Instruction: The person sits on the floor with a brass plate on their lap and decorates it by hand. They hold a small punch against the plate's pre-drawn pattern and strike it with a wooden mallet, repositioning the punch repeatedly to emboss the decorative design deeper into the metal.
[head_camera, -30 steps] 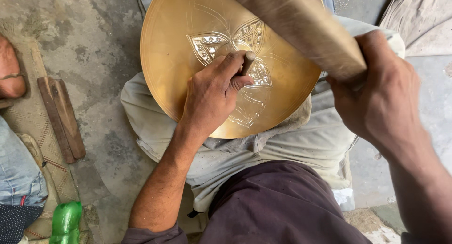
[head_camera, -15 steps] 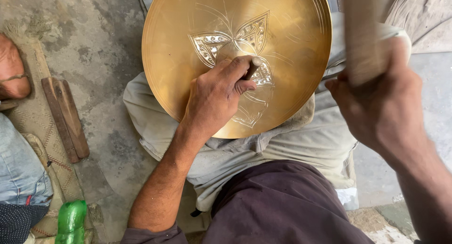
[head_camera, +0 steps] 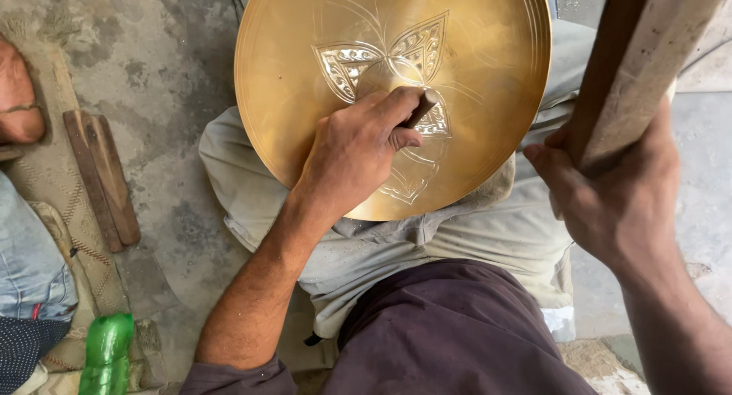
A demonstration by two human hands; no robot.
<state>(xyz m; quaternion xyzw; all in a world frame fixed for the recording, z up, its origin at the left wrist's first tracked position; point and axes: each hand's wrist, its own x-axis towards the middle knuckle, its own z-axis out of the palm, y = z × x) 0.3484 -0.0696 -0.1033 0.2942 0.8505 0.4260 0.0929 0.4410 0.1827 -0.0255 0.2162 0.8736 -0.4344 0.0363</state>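
The person sits with a round brass plate (head_camera: 305,97) propped on the lap, its lower edge resting against the pale trousers (head_camera: 427,242) and its face tilted up toward the camera. The left hand (head_camera: 354,155) lies on the lower middle of the plate, wrist bent down and forearm running back toward the lower left; its fingers are curled tight around a short punch (head_camera: 424,107), of which only the blunt top end pokes out above the knuckles, its tip pressed to the metal just below an engraved butterfly (head_camera: 389,59). More fine engraved lines run out from under that hand toward the plate's lower edge. The right hand (head_camera: 610,197) is raised off the plate's right edge, well clear of the metal, the fingers wrapped firmly round the lower end of a thick wooden mallet (head_camera: 648,52) that rises out of the top right of the view; the thumb and first finger show on the near side of the wood, and the forearm drops away to the lower right corner. A dark shirt (head_camera: 450,334) fills the bottom middle. On the concrete floor (head_camera: 152,67) to the left lie two wooden sticks (head_camera: 103,178) side by side on a woven mat (head_camera: 57,189), and a green plastic bottle (head_camera: 107,353) lies near the lower left corner, beside a bit of blue denim (head_camera: 30,265) at the left edge.
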